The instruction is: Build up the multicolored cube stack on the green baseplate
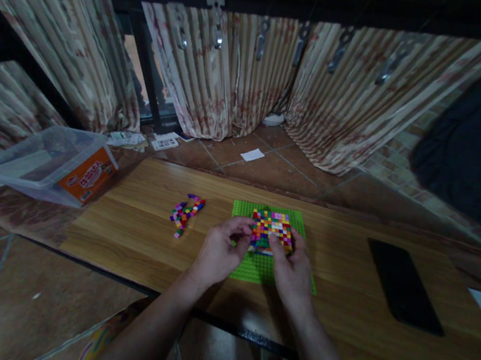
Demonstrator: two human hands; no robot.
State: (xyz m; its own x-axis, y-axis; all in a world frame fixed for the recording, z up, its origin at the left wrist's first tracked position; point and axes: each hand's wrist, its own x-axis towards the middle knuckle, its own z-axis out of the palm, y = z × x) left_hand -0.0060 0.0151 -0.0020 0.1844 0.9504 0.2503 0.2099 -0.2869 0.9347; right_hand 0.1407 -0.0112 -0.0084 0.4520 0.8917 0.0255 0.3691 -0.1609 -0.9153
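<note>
A green baseplate (245,208) lies on the wooden table (144,231). A patch of small multicoloured bricks (272,228) covers its far part. My left hand (219,253) rests at the patch's left edge, fingers curled in a pinch against the bricks. My right hand (294,272) sits at the patch's near right corner, fingers pressed onto the bricks. What each pinch holds is too small to make out. A loose heap of coloured bricks (186,213) lies on the table left of the plate.
A clear plastic box (40,162) with an orange label lies tipped at the table's left end. A black phone (402,284) lies flat on the right. Curtains (220,78) hang behind, over a tiled floor with paper scraps.
</note>
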